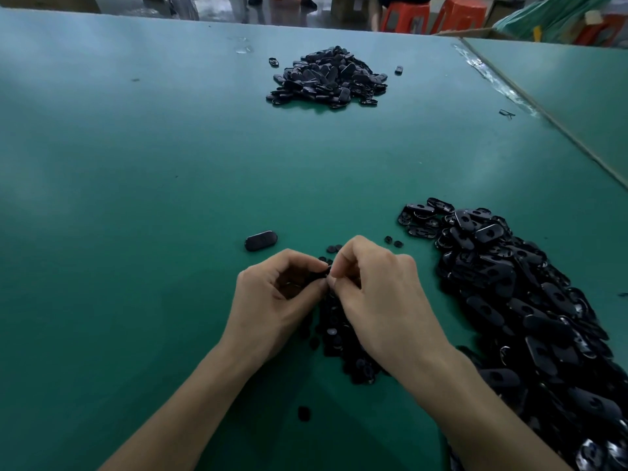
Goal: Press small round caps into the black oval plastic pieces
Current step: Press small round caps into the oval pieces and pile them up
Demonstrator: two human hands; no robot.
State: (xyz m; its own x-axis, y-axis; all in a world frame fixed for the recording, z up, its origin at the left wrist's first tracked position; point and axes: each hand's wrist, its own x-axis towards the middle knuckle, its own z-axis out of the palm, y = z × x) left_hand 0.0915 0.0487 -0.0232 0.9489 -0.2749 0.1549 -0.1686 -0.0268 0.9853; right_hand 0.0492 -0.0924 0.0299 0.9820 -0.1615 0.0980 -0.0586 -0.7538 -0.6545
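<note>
Left hand (275, 302) and right hand (380, 294) pinch black parts (294, 283) over green table (136, 198), stools (458, 13) beyond

The table (136, 198) surface is uniform teal-green. The near pile of oval pieces (526, 300) and the far pile (328, 78) are glossy black, unpatterned. The round caps (334, 338) are matte black. The background stools (458, 13) are orange-red.

No legible text, label, brand, number or sign appears on the green counter (136, 198), on the black oval pieces (530, 300), or on the background stools (458, 15).
</note>
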